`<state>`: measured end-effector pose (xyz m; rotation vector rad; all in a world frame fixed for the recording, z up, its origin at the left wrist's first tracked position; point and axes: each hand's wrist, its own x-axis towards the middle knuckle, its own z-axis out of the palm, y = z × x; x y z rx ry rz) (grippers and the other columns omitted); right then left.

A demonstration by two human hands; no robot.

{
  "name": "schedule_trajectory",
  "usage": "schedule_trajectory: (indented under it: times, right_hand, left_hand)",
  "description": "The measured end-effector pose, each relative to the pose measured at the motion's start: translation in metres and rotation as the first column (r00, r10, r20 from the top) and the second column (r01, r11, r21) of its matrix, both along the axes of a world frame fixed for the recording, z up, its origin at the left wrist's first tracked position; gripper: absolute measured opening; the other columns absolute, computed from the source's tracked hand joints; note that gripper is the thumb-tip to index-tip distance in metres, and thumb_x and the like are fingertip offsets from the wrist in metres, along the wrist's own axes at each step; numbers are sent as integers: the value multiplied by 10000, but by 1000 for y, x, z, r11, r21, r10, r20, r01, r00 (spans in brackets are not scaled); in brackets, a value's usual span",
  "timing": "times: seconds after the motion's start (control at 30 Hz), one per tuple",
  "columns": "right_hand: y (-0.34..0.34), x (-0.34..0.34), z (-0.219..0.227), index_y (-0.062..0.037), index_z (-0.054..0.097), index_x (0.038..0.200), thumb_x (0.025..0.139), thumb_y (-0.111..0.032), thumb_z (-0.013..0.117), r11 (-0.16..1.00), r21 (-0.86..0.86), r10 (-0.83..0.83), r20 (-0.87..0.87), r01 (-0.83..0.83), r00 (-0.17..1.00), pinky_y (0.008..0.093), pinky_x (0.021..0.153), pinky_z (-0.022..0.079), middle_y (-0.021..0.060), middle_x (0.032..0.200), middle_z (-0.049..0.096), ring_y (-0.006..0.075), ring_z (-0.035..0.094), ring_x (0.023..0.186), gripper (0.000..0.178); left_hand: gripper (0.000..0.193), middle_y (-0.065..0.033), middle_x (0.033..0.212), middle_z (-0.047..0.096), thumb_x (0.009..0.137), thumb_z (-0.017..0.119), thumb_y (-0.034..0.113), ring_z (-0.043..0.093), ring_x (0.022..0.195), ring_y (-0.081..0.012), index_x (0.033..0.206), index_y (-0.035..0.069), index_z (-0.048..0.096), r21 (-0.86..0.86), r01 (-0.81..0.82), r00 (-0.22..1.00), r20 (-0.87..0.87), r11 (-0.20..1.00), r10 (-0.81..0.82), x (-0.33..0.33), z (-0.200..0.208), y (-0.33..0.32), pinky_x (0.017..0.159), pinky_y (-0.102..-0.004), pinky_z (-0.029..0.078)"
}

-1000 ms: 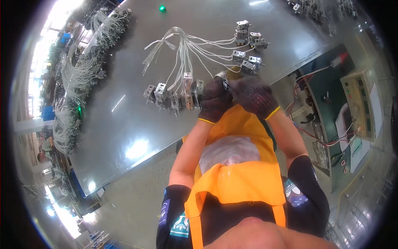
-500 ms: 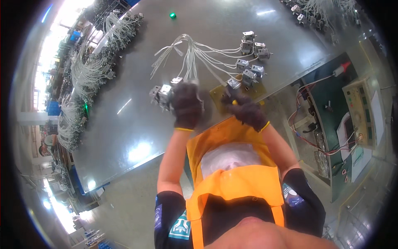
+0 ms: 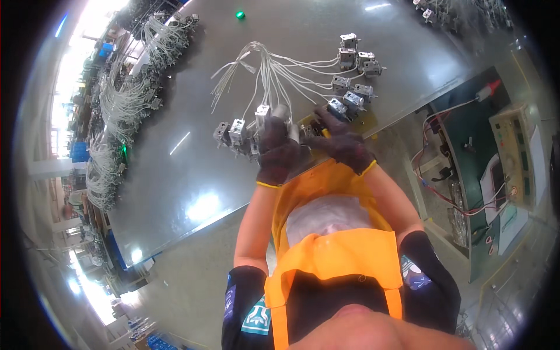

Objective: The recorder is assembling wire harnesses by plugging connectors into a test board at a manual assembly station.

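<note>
My left hand (image 3: 278, 153), in a dark glove, is closed at the table's near edge. Between the hands it grips a small silver metal part, mostly covered by fingers and blurred. My right hand (image 3: 349, 150), gloved too, is curled close beside it, fingers pointing at that part; what it holds is hidden. Left of my left hand lie several boxy silver metal parts (image 3: 236, 132) on white wires. More such parts (image 3: 353, 100) lie beyond my right hand. Their white wires (image 3: 265, 67) gather in a bundle farther back. A yellowish board (image 3: 366, 123) lies partly under my right hand.
Heaps of wired metal parts (image 3: 125, 108) line the table's (image 3: 175, 175) left edge, with another heap (image 3: 466, 13) at the far right. A green light (image 3: 240, 15) shows at the back. On the right, a beige instrument box (image 3: 513, 154) with cables stands on a green bench.
Both hands have come closer together: my left hand moved right, and my right hand shifted slightly left. A silver part now stands uncovered just beyond my left hand. The view has shifted slightly.
</note>
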<state>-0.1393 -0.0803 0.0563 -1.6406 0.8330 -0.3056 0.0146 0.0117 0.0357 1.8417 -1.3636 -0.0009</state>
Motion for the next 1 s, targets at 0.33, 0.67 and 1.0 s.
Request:
schedule_trajectory:
  times: [0.33,0.67,1.0]
  right_hand:
    - [-24,2,-40,-82,588,1281,784,-323,763,974,-150,-158,88,170,983,370,865,512,166,1108,675,276,659,993,579]
    - [-29,-11,-9,-56,636,1212,884,-294,656,960,276,-15,194,-39,981,262,556,516,68,866,692,124,632,654,405]
    - [-58,-18,-50,-63,661,1192,858,-300,666,994,113,-18,239,-10,971,274,693,511,55,981,678,125,605,798,409]
  left_hand:
    - [555,-252,1315,517,880,616,90,493,1246,-387,1397,36,422,261,-163,898,438,951,34,15,24,29,1068,-443,381]
    - [718,-259,1301,510,865,711,218,504,1218,-409,1433,5,327,19,293,842,-479,956,-248,-37,-19,3,1009,-445,421]
    - [575,-189,1192,578,826,728,123,581,1100,-314,1327,-3,475,33,83,996,-16,996,-82,-12,-43,23,960,-397,446]
